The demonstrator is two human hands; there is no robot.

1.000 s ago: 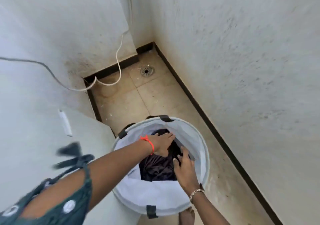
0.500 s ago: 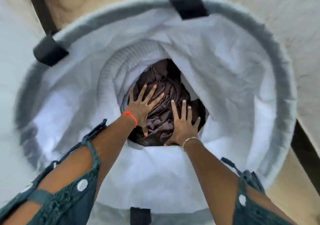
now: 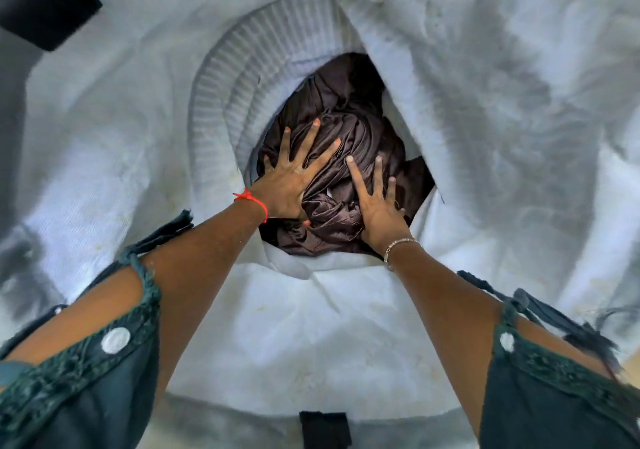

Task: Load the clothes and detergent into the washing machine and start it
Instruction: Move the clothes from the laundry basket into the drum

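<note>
Dark brown crumpled clothes [image 3: 349, 116] lie at the bottom of a deep white fabric laundry basket [image 3: 502, 137]. Both my arms reach down into it. My left hand [image 3: 294, 178], with a red thread at the wrist, lies flat on the left of the pile, fingers spread. My right hand [image 3: 377, 202], with a silver bracelet, lies flat on the right of the pile, fingers spread. Neither hand grips the cloth. The washing machine and the detergent are out of view.
The basket's white walls fill almost the whole view. Black handle tabs sit on the rim at the upper left [image 3: 41, 5] and at the bottom middle [image 3: 325, 429]. My dark green sleeves [image 3: 79, 389] frame the lower corners.
My head has dropped from above the basket to deep inside it, so the floor and walls are gone from view. Both hands have pressed flat onto the dark clothes and stay there.
</note>
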